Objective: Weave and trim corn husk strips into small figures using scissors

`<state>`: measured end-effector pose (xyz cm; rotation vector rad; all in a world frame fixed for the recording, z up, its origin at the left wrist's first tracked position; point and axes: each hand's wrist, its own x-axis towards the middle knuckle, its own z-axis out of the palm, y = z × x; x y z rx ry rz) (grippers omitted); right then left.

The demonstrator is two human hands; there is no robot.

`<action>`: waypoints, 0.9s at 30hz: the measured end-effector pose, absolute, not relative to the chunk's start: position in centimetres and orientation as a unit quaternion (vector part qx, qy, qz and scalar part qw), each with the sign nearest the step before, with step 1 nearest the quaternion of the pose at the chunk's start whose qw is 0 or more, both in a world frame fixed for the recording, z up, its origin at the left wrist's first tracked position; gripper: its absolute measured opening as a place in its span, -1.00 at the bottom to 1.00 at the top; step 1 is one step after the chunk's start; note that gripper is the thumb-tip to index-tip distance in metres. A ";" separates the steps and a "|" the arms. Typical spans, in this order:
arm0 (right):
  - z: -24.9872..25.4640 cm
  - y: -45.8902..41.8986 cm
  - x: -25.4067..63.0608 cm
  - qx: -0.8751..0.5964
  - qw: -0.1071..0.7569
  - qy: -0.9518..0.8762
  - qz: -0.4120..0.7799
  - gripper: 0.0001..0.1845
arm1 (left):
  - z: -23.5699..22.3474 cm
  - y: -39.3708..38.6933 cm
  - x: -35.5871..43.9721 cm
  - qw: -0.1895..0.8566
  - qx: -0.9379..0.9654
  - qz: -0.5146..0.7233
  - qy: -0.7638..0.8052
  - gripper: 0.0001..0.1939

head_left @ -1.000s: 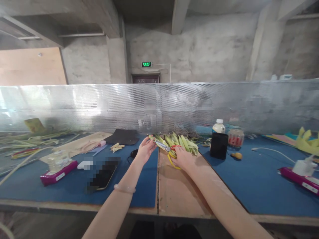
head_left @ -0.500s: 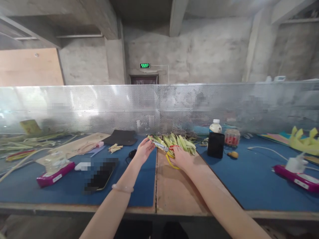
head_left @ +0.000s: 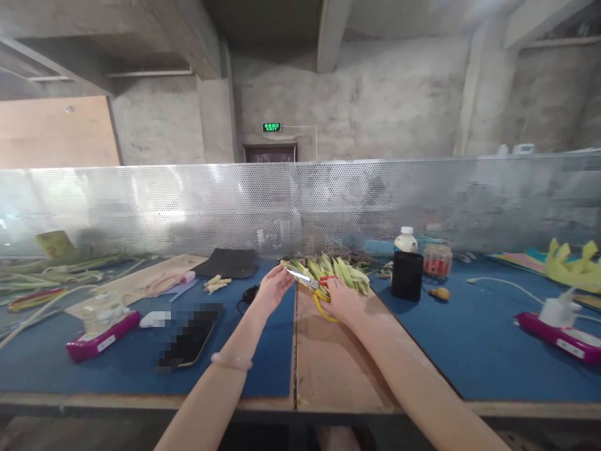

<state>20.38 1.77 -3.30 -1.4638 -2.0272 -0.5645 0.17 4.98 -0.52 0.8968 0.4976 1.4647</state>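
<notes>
Perforated metal sheeting (head_left: 211, 203) is backing the desk (head_left: 338, 363), where the right hand (head_left: 346, 302) is gripping scissors (head_left: 306, 280), fingers wrapping the red-and-yellow handles. Long axis slanting, they're pointing away and leftward, tips reaching the bent fingers of the left hand (head_left: 273, 287); whether those are holding anything, I cannot tell. Pale green leaves (head_left: 346, 270) are lying just beyond.

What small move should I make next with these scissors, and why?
Perhaps ease the left hand slightly back from the scissors: the right hand grips their handles, and the blade tips appear right beside your left fingers.
</notes>
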 end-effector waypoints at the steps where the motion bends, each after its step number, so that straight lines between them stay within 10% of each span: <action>1: -3.3 1.8 20.4 -0.547 0.287 -0.757 -0.214 -0.63 | -0.5 5.0 0.2 0.626 0.390 0.639 0.218 -0.82; 27: -3.4 2.1 21.3 -0.545 0.381 -0.708 -0.237 -0.67 | -0.6 5.1 0.5 0.625 0.383 0.657 0.177 -0.74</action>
